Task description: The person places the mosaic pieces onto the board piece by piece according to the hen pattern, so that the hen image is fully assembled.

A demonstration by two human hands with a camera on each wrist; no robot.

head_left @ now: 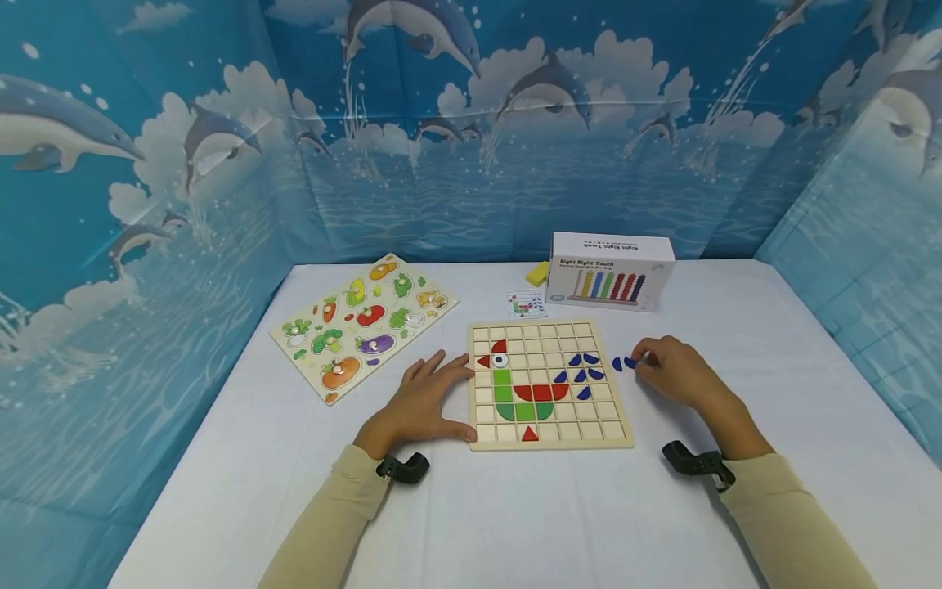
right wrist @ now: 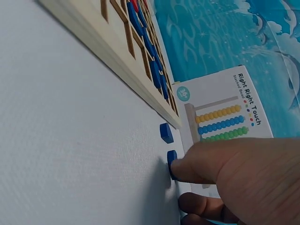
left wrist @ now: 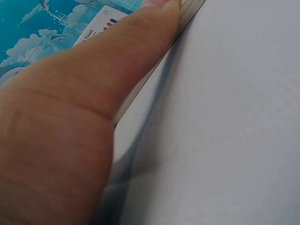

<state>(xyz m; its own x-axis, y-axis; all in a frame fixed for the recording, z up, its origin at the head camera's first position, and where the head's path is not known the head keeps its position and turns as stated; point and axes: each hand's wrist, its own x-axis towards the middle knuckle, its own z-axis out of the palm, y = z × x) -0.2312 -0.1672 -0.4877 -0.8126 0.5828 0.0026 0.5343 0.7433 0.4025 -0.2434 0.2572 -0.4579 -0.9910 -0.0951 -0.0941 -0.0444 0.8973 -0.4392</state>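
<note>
A wooden grid board [head_left: 574, 431] lies in the middle of the table, with red, green and blue flat pieces and one eye piece set in its squares. Spread along its left side is my left hand [head_left: 423, 401], the thumb at the near corner and the fingertips at the edge higher up. Right of the board, my right hand [head_left: 677, 372] pinches a blue half-round piece [right wrist: 172, 161] at the tabletop; the thumb covers part of it. A second blue piece [head_left: 616, 364] lies between that one and the board's right edge.
Behind the board lie a small pattern card [head_left: 526, 303] and a yellow block [head_left: 538, 273]. A white box [head_left: 611, 270] picturing coloured beads stands beside them. At the back left rests a vegetable puzzle board [head_left: 312, 366]. A dolphin-print curtain [head_left: 441, 196] surrounds the table.
</note>
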